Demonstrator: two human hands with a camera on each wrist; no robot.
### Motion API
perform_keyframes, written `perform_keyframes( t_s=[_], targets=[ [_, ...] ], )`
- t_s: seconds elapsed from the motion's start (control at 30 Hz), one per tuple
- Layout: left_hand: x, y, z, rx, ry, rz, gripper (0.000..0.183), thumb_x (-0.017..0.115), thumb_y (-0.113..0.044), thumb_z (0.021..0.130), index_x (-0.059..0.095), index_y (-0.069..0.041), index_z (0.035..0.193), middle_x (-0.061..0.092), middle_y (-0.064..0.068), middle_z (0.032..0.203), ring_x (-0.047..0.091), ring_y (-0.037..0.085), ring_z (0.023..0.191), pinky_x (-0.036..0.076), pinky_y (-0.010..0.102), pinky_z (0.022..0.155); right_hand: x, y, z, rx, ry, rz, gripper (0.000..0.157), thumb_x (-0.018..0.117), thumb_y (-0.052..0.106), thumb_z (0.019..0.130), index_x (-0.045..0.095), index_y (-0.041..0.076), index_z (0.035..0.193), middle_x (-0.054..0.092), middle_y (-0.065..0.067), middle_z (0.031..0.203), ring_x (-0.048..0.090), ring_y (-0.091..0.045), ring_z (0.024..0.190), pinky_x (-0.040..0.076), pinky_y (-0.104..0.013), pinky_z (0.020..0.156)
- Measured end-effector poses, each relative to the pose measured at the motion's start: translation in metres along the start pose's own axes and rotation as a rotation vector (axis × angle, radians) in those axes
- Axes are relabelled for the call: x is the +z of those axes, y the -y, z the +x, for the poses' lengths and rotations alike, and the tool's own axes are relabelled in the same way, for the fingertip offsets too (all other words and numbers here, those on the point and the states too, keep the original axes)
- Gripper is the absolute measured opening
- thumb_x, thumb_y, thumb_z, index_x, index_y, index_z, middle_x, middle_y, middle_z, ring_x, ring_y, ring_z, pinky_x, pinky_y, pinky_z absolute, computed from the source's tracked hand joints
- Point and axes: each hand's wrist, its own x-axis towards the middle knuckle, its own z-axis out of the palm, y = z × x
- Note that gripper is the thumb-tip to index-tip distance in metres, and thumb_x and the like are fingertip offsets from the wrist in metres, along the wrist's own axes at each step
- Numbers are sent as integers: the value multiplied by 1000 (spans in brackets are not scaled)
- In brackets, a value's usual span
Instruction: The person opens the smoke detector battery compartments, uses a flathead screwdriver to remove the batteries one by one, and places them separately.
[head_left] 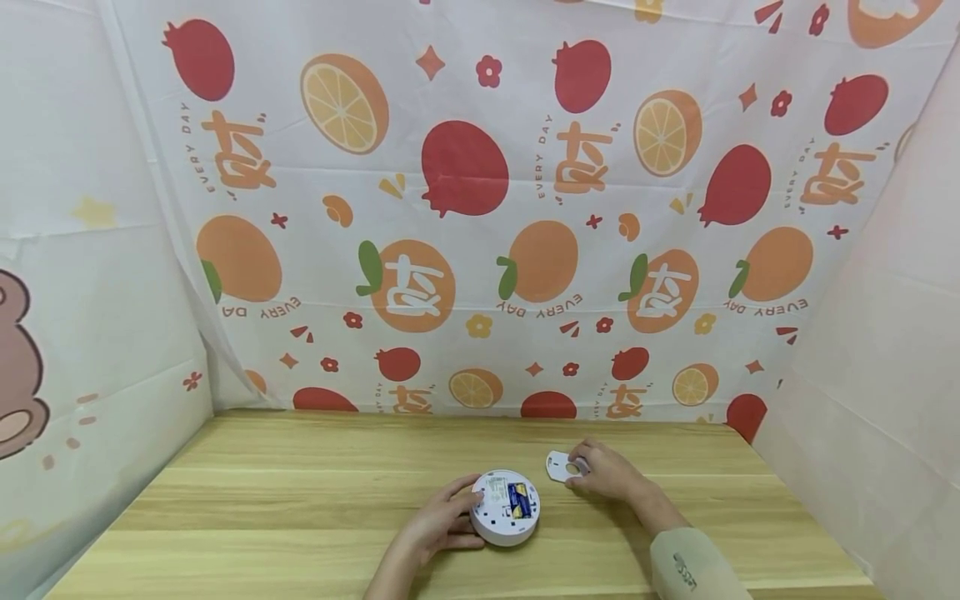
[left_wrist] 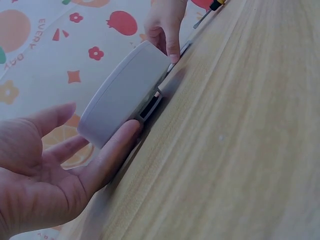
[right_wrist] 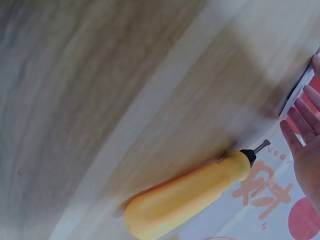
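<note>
- White round device, apparently plastic [head_left: 492, 510], with a blue-and-yellow battery [head_left: 519, 501]: likely light, stiff and smooth, best held by its rim; it is at the wood-grain table [head_left: 300, 500], left hand [head_left: 442, 521] parted around its side
- Thin white plate [head_left: 557, 467]: probably light; right hand [head_left: 607, 472] pinches its right end
- Both wrist views show a yellow-handled screwdriver [right_wrist: 187, 192] that the head view does not
</note>
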Motion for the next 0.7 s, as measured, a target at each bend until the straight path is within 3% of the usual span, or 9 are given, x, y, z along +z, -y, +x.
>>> perform_keyframes(
  t_s=[0.27, 0.43, 0.57, 0.7],
  targets=[
    [1, 0, 0, 2, 10, -17, 69, 61, -6, 85, 22, 5, 141, 55, 20, 105, 62, 32, 85, 55, 44, 72, -7, -1, -5, -13, 6, 12, 33, 70, 26, 80, 63, 2, 102, 56, -9, 104, 54, -24, 94, 47, -44, 85],
    [2, 0, 1, -5, 16, -21, 76, 63, 6, 79, 18, 7, 141, 54, 21, 108, 62, 29, 80, 55, 45, 73, -19, -2, -11, 77, 16, 57, 32, 66, 24, 85, 62, 3, 108, 55, -12, 114, 50, -32, 107, 42, -50, 92],
    [1, 0, 1, 1, -22, 1, 73, 61, 5, 80, 17, 12, 138, 49, 26, 111, 61, 26, 78, 56, 42, 72, -30, -3, -18, 163, 27, 91, 31, 64, 24, 87, 61, 6, 112, 51, -13, 124, 47, -33, 113, 39, -52, 95],
    [0, 0, 1, 30, -82, 26, 70, 58, -5, 85, 14, 18, 134, 40, 38, 118, 60, 29, 84, 56, 40, 71, -40, -2, -25, 177, 22, 80, 29, 63, 22, 87, 61, 6, 112, 53, -10, 121, 51, -31, 107, 44, -50, 90]
  ],
)
